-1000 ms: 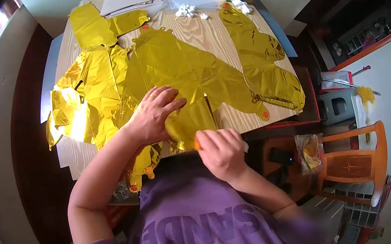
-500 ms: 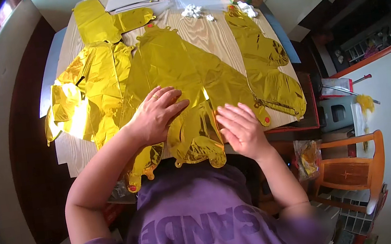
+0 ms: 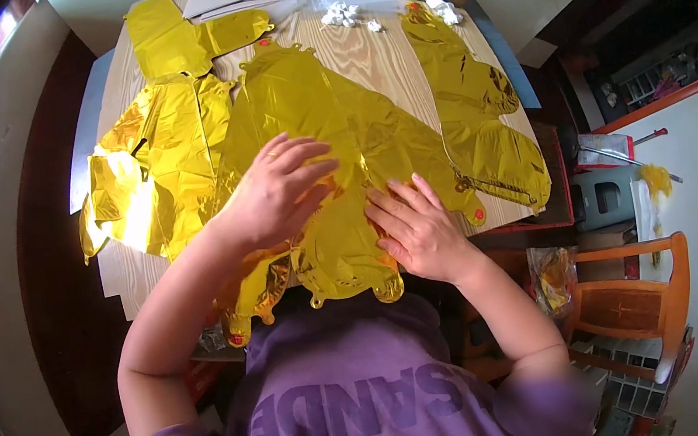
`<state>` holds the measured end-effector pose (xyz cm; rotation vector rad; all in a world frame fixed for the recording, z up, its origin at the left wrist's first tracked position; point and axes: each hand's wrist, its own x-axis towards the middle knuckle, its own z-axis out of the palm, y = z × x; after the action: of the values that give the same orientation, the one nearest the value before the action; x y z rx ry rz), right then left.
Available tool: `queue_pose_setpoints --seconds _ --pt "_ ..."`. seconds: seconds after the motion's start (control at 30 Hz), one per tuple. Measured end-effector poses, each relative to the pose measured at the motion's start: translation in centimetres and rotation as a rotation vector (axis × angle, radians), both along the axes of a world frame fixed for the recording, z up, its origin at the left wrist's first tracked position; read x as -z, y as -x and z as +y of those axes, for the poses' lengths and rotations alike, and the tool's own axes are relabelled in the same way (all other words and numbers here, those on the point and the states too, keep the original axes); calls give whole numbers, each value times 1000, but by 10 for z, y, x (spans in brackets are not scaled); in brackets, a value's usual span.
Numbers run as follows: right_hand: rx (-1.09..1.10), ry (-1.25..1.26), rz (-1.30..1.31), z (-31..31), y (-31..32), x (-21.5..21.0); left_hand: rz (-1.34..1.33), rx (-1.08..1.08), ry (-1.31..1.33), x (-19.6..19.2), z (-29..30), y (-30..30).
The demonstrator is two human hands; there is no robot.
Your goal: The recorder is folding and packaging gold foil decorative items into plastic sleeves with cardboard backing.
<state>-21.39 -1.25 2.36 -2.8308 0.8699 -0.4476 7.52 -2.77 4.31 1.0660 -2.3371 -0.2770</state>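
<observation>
Gold foil balloons [image 3: 329, 132]: perhaps four

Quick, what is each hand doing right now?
Left hand: open, fingers spread, pressing flat on the gold foil balloon.
Right hand: open, flat on the same balloon.

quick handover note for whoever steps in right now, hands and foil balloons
Left hand: flat, palm down on the middle gold foil balloon, holding nothing.
Right hand: flat, fingers spread on the same balloon's near end.
The balloon lies deflated on the wooden table, its near end hanging over the edge.
Done: it looks pressed mostly flat.
Left: other gold balloons lie to the left and right, untouched; probably smooth them too.
</observation>
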Motion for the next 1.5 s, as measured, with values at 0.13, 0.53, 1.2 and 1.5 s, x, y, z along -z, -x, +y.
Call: queue_pose_setpoints --seconds 0.13,0.53,1.2,1.5 --pt "-31 -10 77 -4 1 -2 -97 202 -56 15 8 43" --pt "-175 226 -67 22 25 19 -75 213 -75 35 1 38" --pt "-65 -777 -376 -49 3 -55 -74 -181 -23 24 -14 -7" --pt "219 -238 101 -199 -55 -23 -87 -209 1 32 -11 -7"
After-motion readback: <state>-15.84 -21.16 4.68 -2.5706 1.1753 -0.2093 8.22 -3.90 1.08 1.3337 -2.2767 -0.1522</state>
